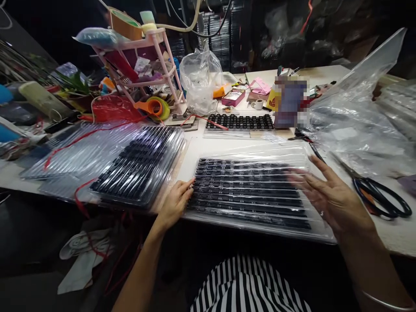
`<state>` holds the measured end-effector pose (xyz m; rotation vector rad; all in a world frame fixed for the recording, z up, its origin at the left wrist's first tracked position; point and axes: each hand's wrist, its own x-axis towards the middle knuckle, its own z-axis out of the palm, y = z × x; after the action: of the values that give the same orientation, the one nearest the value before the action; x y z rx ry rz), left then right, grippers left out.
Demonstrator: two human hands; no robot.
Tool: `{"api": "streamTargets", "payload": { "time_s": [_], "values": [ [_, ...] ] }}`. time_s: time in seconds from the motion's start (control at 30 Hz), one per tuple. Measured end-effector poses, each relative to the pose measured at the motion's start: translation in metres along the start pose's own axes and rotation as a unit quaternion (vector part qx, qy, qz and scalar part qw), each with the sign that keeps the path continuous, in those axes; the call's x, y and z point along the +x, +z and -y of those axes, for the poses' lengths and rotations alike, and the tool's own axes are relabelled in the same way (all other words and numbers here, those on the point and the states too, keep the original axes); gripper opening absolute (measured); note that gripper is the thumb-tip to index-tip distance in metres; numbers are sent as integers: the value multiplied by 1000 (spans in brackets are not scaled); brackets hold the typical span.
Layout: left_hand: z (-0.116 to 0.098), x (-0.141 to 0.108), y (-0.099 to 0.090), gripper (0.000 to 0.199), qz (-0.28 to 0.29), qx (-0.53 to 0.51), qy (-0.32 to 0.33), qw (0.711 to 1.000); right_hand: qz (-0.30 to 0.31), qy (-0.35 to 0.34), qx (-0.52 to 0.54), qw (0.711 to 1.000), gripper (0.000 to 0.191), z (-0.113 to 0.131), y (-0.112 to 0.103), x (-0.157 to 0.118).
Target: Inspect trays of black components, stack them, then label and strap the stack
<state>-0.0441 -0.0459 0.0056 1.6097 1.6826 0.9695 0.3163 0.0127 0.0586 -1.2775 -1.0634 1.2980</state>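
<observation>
A clear plastic tray (250,195) with rows of black parts lies at the table's front edge. My left hand (177,200) pinches its left edge, thumb and fingers close together. Over the tray's right side is my right hand (334,197), slightly blurred, its fingers spread; whether the fingertips touch the plastic cannot be made out. To the left lies a stack of similar trays (136,167) with black parts. Behind the tray sits a smaller tray of black parts (240,122).
Black-handled scissors (381,199) lie at the right, below clear plastic bags (354,125). A pink shelf (162,65) with tape rolls and clutter stands at the back left. Red string (78,138) crosses the left trays and hangs over the front edge.
</observation>
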Motion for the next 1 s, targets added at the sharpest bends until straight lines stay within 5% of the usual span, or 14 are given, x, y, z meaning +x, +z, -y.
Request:
{"api": "streamTargets", "payload": {
  "time_s": [0.1,0.23,0.33,0.43,0.53,0.7,0.87,1.0],
  "values": [
    [3,0,-5,48,-116,-180,-78,974,57,-24,53,997,61,6,0,1],
    [-11,-1,-15,40,-214,-341,-104,909,-64,-94,135,984,26,8,-8,5],
    [-43,3,-13,32,-147,-368,-61,916,-80,-80,130,985,24,12,-7,3],
    [-78,14,1,46,-24,-416,-42,908,-40,-84,104,990,18,16,2,-5],
    [-103,28,16,53,40,-457,-53,887,6,-97,89,991,17,18,11,-12],
    [-112,43,15,22,-24,-460,-56,886,27,-124,89,988,17,24,3,-14],
    [-101,48,-8,15,-68,-444,-85,889,9,-109,133,985,19,30,-17,-4],
    [-92,48,-15,12,-52,-433,-117,892,-4,-92,154,984,23,29,-27,7]
  ]
}}
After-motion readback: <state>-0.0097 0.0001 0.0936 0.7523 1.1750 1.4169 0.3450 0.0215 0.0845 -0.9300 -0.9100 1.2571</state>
